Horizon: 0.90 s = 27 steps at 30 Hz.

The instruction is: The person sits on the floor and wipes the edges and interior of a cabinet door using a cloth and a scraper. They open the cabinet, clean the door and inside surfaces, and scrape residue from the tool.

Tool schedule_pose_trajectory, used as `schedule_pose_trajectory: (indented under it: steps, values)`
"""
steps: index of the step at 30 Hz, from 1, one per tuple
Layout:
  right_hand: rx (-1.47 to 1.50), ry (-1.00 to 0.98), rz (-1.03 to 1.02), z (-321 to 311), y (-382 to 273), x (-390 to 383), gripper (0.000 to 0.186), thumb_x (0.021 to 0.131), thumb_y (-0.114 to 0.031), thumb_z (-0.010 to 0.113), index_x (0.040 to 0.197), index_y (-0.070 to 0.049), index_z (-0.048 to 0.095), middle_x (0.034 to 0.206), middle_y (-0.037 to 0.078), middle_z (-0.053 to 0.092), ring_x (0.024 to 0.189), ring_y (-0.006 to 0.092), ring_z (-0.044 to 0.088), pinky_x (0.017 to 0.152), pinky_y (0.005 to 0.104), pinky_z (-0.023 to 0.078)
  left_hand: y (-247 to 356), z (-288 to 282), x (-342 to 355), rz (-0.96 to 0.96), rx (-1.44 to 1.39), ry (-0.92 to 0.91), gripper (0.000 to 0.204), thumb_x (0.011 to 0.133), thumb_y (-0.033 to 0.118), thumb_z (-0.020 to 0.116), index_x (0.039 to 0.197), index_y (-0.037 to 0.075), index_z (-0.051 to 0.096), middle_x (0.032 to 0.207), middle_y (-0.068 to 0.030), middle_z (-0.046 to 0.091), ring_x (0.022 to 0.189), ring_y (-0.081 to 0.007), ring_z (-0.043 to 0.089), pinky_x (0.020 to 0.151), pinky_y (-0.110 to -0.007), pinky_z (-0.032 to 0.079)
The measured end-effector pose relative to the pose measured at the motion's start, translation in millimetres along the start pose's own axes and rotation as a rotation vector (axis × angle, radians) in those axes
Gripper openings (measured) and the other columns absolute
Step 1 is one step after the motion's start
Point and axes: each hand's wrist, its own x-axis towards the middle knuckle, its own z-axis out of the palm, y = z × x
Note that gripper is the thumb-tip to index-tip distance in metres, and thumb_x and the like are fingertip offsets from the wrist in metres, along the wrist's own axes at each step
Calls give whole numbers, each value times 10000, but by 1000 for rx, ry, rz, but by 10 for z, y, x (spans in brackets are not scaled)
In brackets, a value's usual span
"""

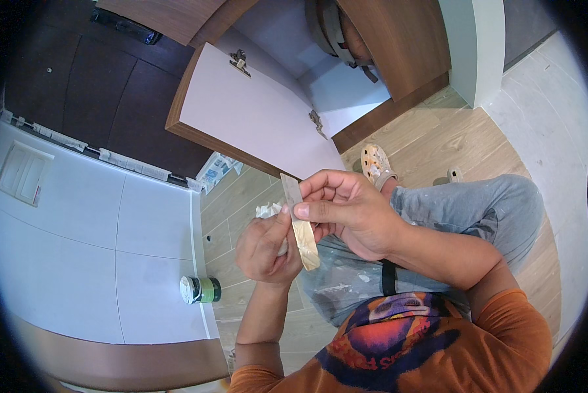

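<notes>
A thin, flat grey metal strip, like a scraper blade, stands nearly upright between my hands. Its lower end is wrapped in shiny tan tape. My right hand is closed on the strip, pinching it between thumb and fingers. White crumpled paper or tissue pokes out of my left hand, whose fingers are curled round it. The left thumb tip touches the strip's edge near the top of the tape. My left palm and the rest of the paper are hidden.
An open white-faced cabinet door with metal hinges juts out just ahead of my hands. A bag with straps sits inside the cabinet. A small green-and-black tub lies by the white wall at left. Newspaper edges the dark panel.
</notes>
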Motion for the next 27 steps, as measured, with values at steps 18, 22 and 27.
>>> schedule_pose_trajectory:
  steps: [18, 22, 27]
  values:
    - [11, 11, 65, 22, -5, -10, 287, 922, -123, 773, 1133, 8, 630, 948, 71, 697, 797, 123, 704, 706, 247, 626, -66, -27, -20, 76, 59, -42, 277, 848, 259, 836, 939, 21, 730, 746, -107, 692, 650, -191, 676, 571, -278, 502]
    - [73, -24, 7, -3, 25, 12, 273, 932, -107, 756, 1144, 11, 630, 964, 80, 707, 802, 117, 702, 705, 245, 620, -34, 0, -22, 11, 26, -19, 187, 866, 168, 809, 948, 14, 744, 757, -93, 694, 644, -170, 660, 574, -276, 494]
    - [43, -45, -48, -55, -33, 47, 267, 945, -105, 735, 1161, 15, 636, 982, 82, 722, 779, 106, 687, 697, 242, 587, 44, 37, 60, -59, -3, 55, 280, 756, -97, 792, 1007, 17, 749, 758, -105, 705, 604, -192, 667, 544, -277, 511]
